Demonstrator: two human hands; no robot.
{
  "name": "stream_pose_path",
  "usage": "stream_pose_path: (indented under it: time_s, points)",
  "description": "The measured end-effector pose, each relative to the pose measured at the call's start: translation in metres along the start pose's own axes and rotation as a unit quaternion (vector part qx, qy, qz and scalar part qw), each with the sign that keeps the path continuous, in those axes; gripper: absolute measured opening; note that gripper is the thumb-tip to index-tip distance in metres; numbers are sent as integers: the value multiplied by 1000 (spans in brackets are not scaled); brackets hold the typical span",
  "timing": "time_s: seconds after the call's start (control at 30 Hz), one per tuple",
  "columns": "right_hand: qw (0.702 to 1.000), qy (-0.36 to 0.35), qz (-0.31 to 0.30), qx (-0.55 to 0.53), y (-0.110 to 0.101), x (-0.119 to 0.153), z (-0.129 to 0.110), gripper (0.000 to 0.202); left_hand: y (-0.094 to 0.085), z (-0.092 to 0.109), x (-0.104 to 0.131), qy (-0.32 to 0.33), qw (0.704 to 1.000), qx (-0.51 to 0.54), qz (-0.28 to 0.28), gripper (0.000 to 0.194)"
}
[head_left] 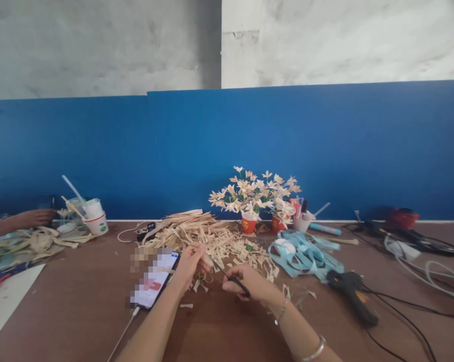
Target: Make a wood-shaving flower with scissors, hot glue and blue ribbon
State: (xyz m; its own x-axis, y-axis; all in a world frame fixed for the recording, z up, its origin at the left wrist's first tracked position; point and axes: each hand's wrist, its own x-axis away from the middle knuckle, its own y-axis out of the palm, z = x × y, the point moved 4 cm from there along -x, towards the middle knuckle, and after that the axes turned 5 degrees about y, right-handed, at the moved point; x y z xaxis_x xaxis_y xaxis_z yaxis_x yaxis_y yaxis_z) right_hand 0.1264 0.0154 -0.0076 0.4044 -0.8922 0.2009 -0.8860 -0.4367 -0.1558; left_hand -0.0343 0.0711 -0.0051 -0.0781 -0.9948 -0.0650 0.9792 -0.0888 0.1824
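My right hand (pixel 247 282) is closed round the black handles of a pair of scissors (pixel 239 286), whose blades point up and left towards my other hand. My left hand (pixel 191 264) pinches a pale, dry husk-like strip (pixel 165 270), one end of which sticks out to the left over the phone. The fingertips partly hide the strip, so I cannot tell whether the blades touch it. Just beyond both hands lies a loose heap of cut pale strips (pixel 219 241), with longer pieces (pixel 185 221) stacked at its back.
A charging phone (pixel 157 281) lies left of my forearm. Red cups (pixel 248 223) with pale artificial flowers (pixel 249 193) stand behind the heap. To the right are blue ribbon (pixel 309 254) and a black glue gun (pixel 353 296) with cables. Another person's hand (pixel 38 217) is at far left.
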Motion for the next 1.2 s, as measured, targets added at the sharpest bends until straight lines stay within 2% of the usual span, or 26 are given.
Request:
stream_pose_path:
  time_s: [0.33,0.77,0.97,1.07,1.2]
  points:
    - [997,25,-8,77,-3,2,-1,25,-2,-5,-2,-24,998,-19,-57,38]
    - [993,17,-15,114,-6,1,4,18,-5,-9,-4,-18,995,-71,-63,36]
    - [992,52,4,115,-5,1,4,20,-8,-7,-8,1,996,-88,-27,34]
    - [993,50,-4,110,-4,1,4,22,-11,-5,-10,16,995,-98,3,34]
    - [991,56,-7,121,-5,1,6,23,-12,-4,-11,23,994,-108,16,34]
